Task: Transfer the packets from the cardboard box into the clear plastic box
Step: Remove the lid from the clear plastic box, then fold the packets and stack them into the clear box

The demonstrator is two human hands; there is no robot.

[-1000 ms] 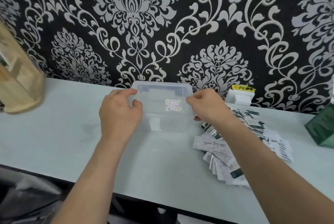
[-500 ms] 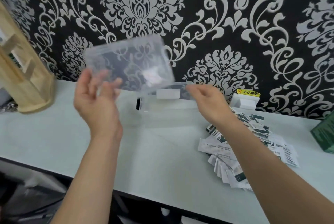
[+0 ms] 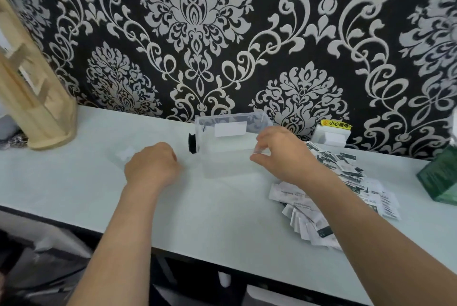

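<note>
Starting at the left back corner of the desk (image 3: 74,182), a wooden rack (image 3: 37,98) stands there. Next comes the clear lid (image 3: 121,155), flat on the desk. My left grip (image 3: 152,165) sits knuckles-up with fingers curled on its right edge, and I can't tell if it's actually holding it. The clear plastic box (image 3: 230,150) sits mid-desk near the back edge, mouth up, black latch on its left end. Its long side looks parallel to that edge, though that's hard to call. My right grip (image 3: 279,152) pinches its near right rim corner between thumb and fingertips. The packets (image 3: 333,182) are heaped on the desk just right of the box, fanned out toward the front edge and pointing all ways. They look thin, light, floppy and probably slick, so I'd pinch a small stack by its short ends. The green cardboard box (image 3: 440,177) is at the right edge.
</note>
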